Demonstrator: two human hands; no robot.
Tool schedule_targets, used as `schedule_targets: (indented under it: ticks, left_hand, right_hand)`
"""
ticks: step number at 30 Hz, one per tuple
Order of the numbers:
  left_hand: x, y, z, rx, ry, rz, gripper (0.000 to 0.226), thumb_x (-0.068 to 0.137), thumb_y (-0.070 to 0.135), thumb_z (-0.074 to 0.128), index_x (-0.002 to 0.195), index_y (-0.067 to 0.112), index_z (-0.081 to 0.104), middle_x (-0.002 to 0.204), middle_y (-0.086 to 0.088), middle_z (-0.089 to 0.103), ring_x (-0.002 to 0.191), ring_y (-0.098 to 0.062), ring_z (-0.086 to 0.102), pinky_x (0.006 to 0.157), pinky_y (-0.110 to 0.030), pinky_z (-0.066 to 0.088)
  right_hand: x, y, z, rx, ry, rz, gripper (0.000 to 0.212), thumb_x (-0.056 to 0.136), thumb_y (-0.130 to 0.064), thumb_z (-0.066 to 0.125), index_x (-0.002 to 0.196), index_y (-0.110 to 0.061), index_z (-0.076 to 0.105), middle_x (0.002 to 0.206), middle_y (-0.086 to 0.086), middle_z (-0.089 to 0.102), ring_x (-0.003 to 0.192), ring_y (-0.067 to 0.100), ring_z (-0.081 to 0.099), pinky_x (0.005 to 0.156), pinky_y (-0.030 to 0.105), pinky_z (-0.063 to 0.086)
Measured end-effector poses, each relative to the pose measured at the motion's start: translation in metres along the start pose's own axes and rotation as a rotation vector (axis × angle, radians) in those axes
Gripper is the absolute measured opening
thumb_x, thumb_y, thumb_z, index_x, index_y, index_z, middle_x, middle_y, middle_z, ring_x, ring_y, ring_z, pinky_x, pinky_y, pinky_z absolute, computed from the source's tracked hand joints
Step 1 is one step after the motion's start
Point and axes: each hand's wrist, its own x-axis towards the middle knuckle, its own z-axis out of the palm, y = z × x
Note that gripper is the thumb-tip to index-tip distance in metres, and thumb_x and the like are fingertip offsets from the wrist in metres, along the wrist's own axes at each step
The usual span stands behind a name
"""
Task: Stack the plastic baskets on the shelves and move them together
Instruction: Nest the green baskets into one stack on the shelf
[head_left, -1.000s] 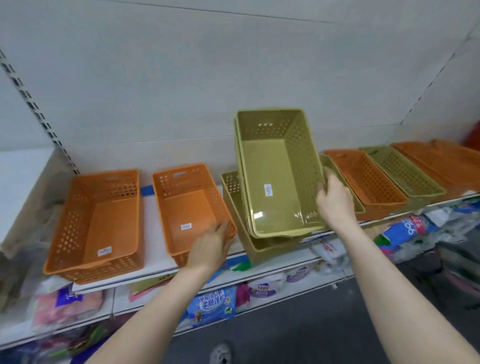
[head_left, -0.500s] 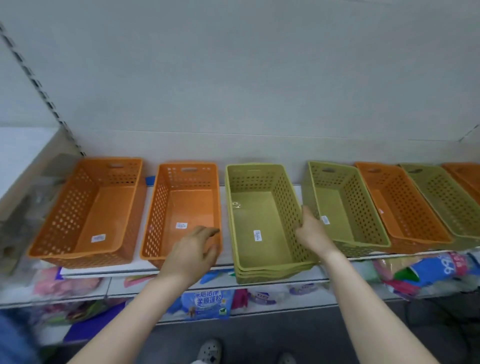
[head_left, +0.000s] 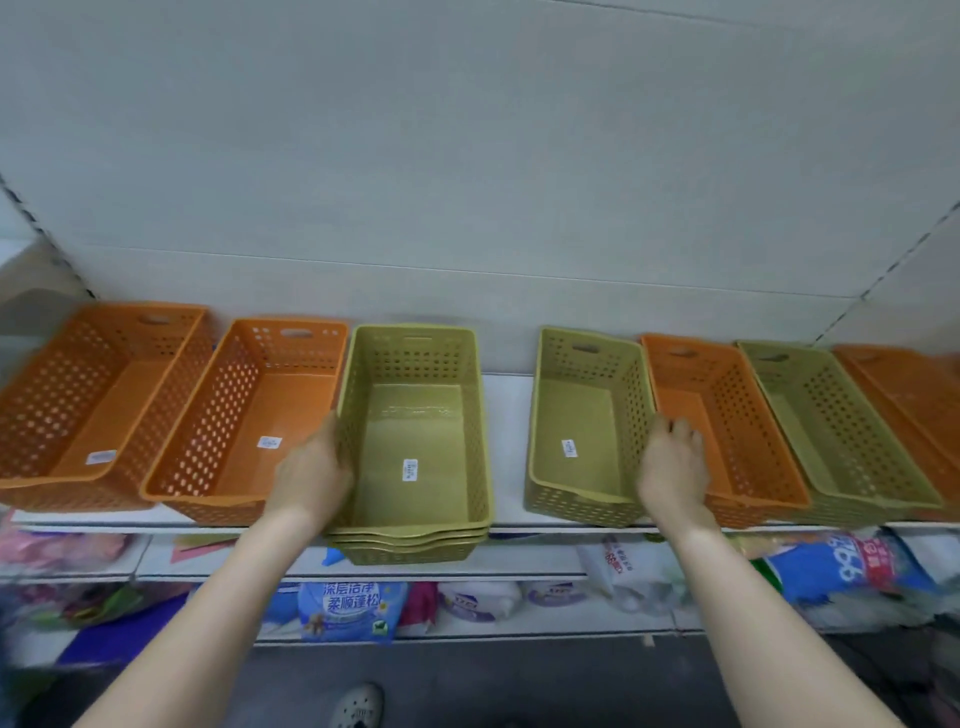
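Hands have moved: the left hand (head_left: 311, 473) now grips the side of the green stack (head_left: 415, 441) resting on the shelf (head_left: 511, 415), while the right hand (head_left: 672, 462) has let go and curls its fingers over the next green basket (head_left: 576, 415), probably the next one to stack.

Left hand (head_left: 311, 473) and right hand (head_left: 672, 470) outstretched, fingers (head_left: 678, 431) curled.

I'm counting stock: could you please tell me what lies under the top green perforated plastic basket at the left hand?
More green plastic baskets nest under the top green perforated basket; only their front rims show. Their floors and any contents are covered.
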Motion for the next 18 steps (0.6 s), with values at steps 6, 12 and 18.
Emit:
schedule_targets:
  ticks: [6,12,18]
  left_hand:
    - [-0.013,0.009,0.000,0.022,0.012,-0.127,0.051,0.088,-0.001,0.045,0.138,0.009,0.041,0.121,-0.026,0.062,0.107,-0.043,0.060,0.085,-0.044,0.046]
    - [-0.031,0.012,0.008,0.002,0.040,-0.186,0.052,0.095,0.009,0.042,0.146,0.015,0.032,0.125,-0.026,0.061,0.107,-0.042,0.061,0.086,-0.045,0.049]
    - [-0.030,0.011,0.007,0.015,0.061,-0.176,0.053,0.096,0.010,0.041,0.147,0.019,0.031,0.124,-0.025,0.062,0.105,-0.042,0.062,0.086,-0.045,0.049]
  right_hand:
    - [0.026,0.020,0.004,-0.003,-0.057,-0.011,0.045,0.089,0.008,0.049,0.133,-0.002,0.047,0.126,0.020,0.054,0.119,0.038,0.052,0.090,0.044,0.047]
    - [0.019,0.024,0.002,-0.038,-0.001,-0.065,0.048,0.088,0.004,0.054,0.135,-0.005,0.046,0.135,0.017,0.053,0.128,0.034,0.043,0.096,0.041,0.045]
    - [-0.014,-0.004,0.010,0.136,-0.134,-0.409,0.048,0.100,-0.035,0.036,0.142,-0.013,0.046,0.147,0.013,0.047,0.141,0.030,0.034,0.113,0.044,0.033]
